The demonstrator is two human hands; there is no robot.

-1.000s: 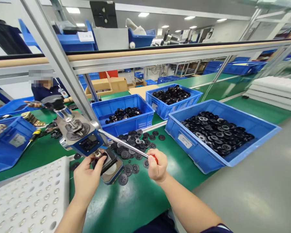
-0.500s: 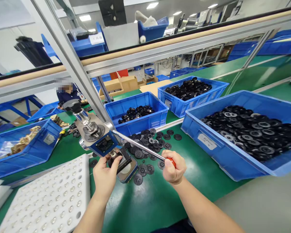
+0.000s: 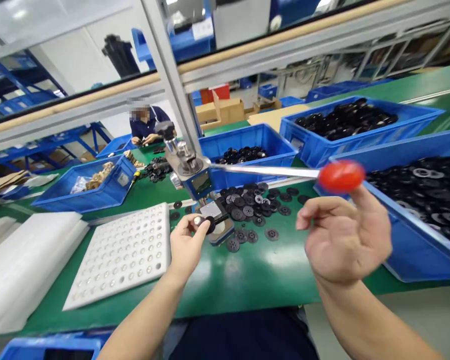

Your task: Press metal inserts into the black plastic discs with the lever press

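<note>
Black disc (image 3: pixel 210 223) is pinched by the left hand (image 3: pixel 186 245) at the press (image 3: pixel 200 187); it should be seated squarely while the right hand (image 3: pixel 345 240), fingers loose, touches the red knob (image 3: pixel 341 176).

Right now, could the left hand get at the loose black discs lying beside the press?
Probably yes. The left hand sits at the press base, with the loose black discs on open green mat just beyond; nothing lies between.

Left hand (image 3: pixel 185 245) pinches a small black disc (image 3: pixel 209 223) right at the press base (image 3: pixel 219 227). Right hand (image 3: pixel 345 240) hangs loosely open under the red lever knob (image 3: pixel 341 176), one fingertip touching it. Loose discs (image 3: pixel 247 207) are scattered on the green table (image 3: pixel 247 280).
</note>
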